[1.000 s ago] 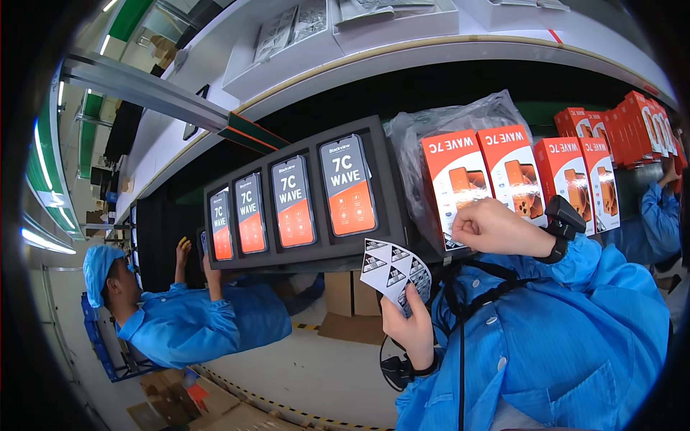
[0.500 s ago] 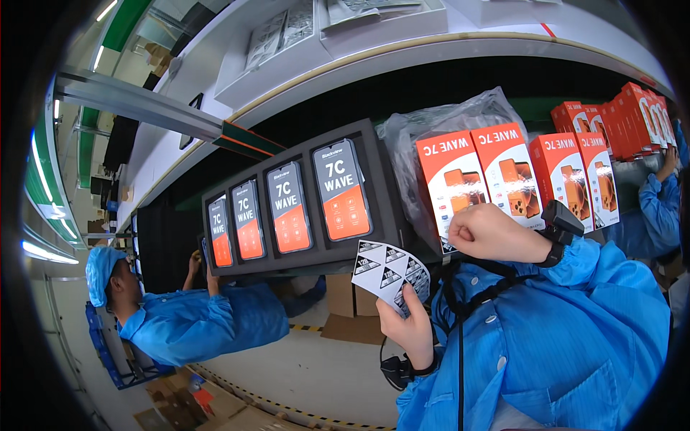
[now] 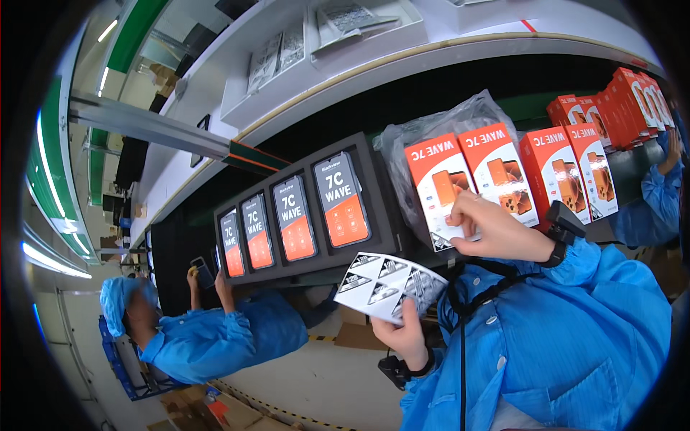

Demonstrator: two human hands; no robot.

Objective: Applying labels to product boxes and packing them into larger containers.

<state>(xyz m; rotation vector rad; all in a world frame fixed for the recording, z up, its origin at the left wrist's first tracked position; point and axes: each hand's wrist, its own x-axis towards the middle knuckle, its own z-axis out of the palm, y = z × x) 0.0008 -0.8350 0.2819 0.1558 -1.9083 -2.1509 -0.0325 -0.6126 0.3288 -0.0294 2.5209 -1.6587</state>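
Note:
My left hand (image 3: 404, 336) pinches the near edge of a white sheet of stickers (image 3: 374, 284) printed with black-and-white triangular marks. The sheet bows slightly and lies over the near edge of the dark tray. Over the lower front of the leftmost orange-and-white phone box (image 3: 438, 176) is my right hand (image 3: 499, 230), its fingers curled in toward the thumb. Whatever lies between those fingertips is too small to make out. A second phone box (image 3: 496, 169) stands against the first, just beyond my right hand.
Left of the boxes, a dark foam tray (image 3: 384, 212) holds several phones (image 3: 341, 197) in slots. Clear plastic wrap (image 3: 402, 147) bunches behind the boxes. More boxes (image 3: 629, 108) stand far right, near another person's hand (image 3: 673, 151). A co-worker (image 3: 208, 330) at left handles a phone (image 3: 202, 273).
My right hand has loosened from a tighter fist and come lower on the leftmost box. The sticker sheet has tipped flatter and shifted left. The co-worker's phone has come into clearer view.

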